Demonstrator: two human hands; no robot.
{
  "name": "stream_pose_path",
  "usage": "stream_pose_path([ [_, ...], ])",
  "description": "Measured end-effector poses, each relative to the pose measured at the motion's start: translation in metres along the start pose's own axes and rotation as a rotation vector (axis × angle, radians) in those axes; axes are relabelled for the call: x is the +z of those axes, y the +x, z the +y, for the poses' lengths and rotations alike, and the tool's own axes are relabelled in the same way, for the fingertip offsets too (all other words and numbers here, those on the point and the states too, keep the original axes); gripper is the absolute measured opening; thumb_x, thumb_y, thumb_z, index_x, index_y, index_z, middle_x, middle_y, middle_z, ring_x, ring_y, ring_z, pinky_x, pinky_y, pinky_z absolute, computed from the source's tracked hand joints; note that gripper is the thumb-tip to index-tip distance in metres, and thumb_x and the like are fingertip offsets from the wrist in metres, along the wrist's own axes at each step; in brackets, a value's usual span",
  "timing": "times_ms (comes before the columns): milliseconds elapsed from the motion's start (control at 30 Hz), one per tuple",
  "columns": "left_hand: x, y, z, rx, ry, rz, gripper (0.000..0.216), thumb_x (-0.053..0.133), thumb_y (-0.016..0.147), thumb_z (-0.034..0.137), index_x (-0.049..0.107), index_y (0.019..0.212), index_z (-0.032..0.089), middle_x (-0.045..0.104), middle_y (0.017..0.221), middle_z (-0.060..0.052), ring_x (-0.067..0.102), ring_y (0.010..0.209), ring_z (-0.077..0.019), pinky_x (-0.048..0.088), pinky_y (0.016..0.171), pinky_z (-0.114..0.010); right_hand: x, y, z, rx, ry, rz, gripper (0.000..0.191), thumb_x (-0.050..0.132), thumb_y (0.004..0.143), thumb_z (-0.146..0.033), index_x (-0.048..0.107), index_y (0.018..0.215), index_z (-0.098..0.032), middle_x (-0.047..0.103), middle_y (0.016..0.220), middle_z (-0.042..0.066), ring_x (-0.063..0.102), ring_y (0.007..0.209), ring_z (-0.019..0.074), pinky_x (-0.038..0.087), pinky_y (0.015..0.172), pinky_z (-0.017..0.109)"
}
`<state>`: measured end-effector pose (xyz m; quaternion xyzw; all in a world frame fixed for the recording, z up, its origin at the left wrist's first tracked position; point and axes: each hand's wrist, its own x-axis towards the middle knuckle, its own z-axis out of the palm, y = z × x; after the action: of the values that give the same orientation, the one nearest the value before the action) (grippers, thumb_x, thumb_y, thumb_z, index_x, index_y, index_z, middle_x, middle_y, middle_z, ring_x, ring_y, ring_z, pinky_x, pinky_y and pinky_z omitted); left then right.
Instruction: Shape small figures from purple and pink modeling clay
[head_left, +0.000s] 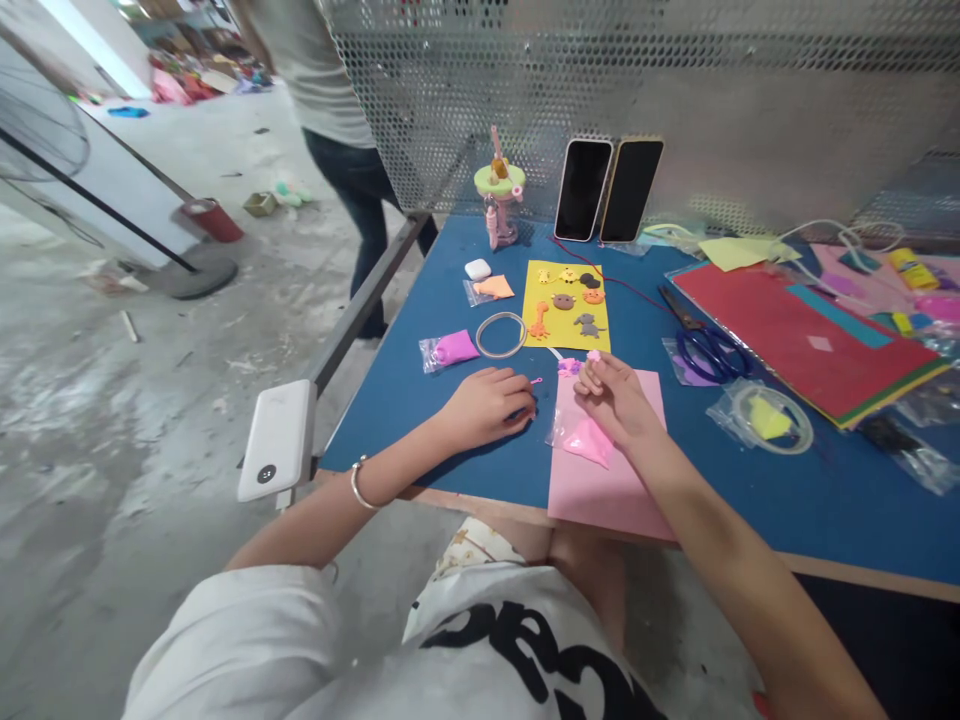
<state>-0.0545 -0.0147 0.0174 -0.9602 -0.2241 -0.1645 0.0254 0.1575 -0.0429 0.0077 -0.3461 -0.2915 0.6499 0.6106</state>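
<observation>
My right hand [616,398] is raised over a pink sheet of paper [615,500], its thumb and fingers pinching a small lump of pink clay [593,356]. Under that hand lies a packet of bright pink clay [589,442]. Purple and pink clay bits [570,367] are at the sheet's top edge. My left hand [493,406] rests on the blue table, fingers loosely bent and apart from the thumb, with nothing visible in it. A tiny pink stick [536,381] lies by its fingertips. Beyond, a yellow card [566,335] carries several clay animal figures.
Left of the card are a clear ring [501,335], a purple clay packet [456,347] and an orange one [493,287]. Two phones [583,190] and a pink cup [501,210] stand behind. Scissors [705,340] and a red folder [810,340] lie right. A person [330,110] stands beyond the table.
</observation>
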Motion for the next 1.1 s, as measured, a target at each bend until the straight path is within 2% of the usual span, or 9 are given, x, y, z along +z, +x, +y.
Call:
stream_pose_path([
  [100,-0.003,-0.002,-0.002,0.088,0.049,-0.025,0.022,0.046,0.094,0.029,0.067,0.094,0.022,0.067,0.095,-0.003,0.055,0.083,-0.0129,0.035,0.068,-0.028,-0.001,0.000,0.001,-0.003,0.015,-0.006,0.022,0.081,0.066,-0.032,0.060,0.070,-0.023,0.036,0.052,-0.008,0.031,0.049,0.0066,0.033,0.052,0.025],
  [300,-0.012,0.005,0.005,0.238,0.220,-0.082,0.026,0.042,0.095,0.018,0.065,0.085,0.019,0.066,0.091,-0.002,0.052,0.083,-0.0150,0.033,0.067,-0.032,-0.001,-0.001,0.001,-0.009,0.009,-0.022,0.021,0.079,0.070,-0.032,0.059,0.071,-0.023,0.035,0.053,-0.008,0.031,0.049,0.0062,0.034,0.053,0.024],
  [467,-0.013,0.016,0.012,0.290,0.195,-0.097,0.028,0.042,0.094,0.013,0.063,0.076,0.016,0.064,0.081,-0.004,0.053,0.077,-0.0139,0.034,0.065,-0.031,-0.002,0.000,0.001,-0.001,-0.019,-0.016,0.022,0.079,0.069,-0.033,0.059,0.071,-0.023,0.035,0.053,-0.008,0.032,0.049,0.0066,0.034,0.051,0.024],
  [533,-0.012,0.017,0.011,0.262,0.142,-0.123,0.025,0.044,0.093,0.014,0.064,0.077,0.016,0.064,0.081,-0.005,0.054,0.076,-0.0136,0.035,0.065,-0.030,-0.002,0.000,0.001,-0.006,-0.024,-0.016,0.023,0.079,0.069,-0.033,0.059,0.070,-0.023,0.035,0.053,-0.008,0.031,0.049,0.0065,0.033,0.051,0.024],
  [600,-0.009,0.017,0.008,0.156,0.033,-0.123,0.020,0.049,0.090,0.018,0.065,0.079,0.017,0.066,0.085,-0.005,0.056,0.078,-0.0135,0.039,0.066,-0.029,-0.001,0.000,0.000,-0.015,-0.022,-0.015,0.024,0.079,0.069,-0.033,0.058,0.069,-0.023,0.034,0.053,-0.008,0.031,0.049,0.0063,0.033,0.051,0.023],
  [700,-0.006,0.015,0.004,-0.122,-0.294,-0.025,0.012,0.056,0.084,0.021,0.067,0.082,0.018,0.066,0.092,-0.004,0.060,0.082,-0.0128,0.045,0.071,-0.025,-0.001,0.000,0.000,-0.012,-0.016,-0.010,0.023,0.080,0.068,-0.033,0.058,0.068,-0.023,0.036,0.053,-0.008,0.032,0.049,0.0061,0.034,0.052,0.023],
  [933,0.001,0.024,0.006,-0.692,-1.183,0.203,0.021,0.067,0.075,0.033,0.068,0.078,0.012,0.065,0.076,-0.004,0.056,0.063,-0.0087,0.045,0.061,-0.023,-0.002,-0.002,0.003,-0.030,-0.081,-0.005,0.018,0.080,0.066,-0.031,0.066,0.075,-0.025,0.042,0.051,-0.007,0.037,0.048,0.0061,0.031,0.049,0.023],
  [1000,0.003,0.030,0.010,-0.805,-1.348,0.267,0.024,0.070,0.072,0.036,0.068,0.078,0.013,0.063,0.071,-0.001,0.053,0.060,-0.0074,0.044,0.061,-0.022,-0.002,-0.004,0.004,-0.041,-0.137,0.009,0.017,0.081,0.065,-0.031,0.068,0.075,-0.025,0.044,0.051,-0.007,0.037,0.047,0.0058,0.029,0.047,0.023],
  [1100,0.002,0.037,0.020,-0.882,-1.520,0.321,0.025,0.072,0.070,0.036,0.068,0.079,0.013,0.061,0.068,0.000,0.052,0.060,-0.0065,0.043,0.061,-0.022,-0.001,-0.005,0.005,-0.096,-0.221,0.060,0.017,0.081,0.064,-0.032,0.070,0.074,-0.025,0.049,0.052,-0.006,0.037,0.045,0.0052,0.029,0.045,0.022],
])
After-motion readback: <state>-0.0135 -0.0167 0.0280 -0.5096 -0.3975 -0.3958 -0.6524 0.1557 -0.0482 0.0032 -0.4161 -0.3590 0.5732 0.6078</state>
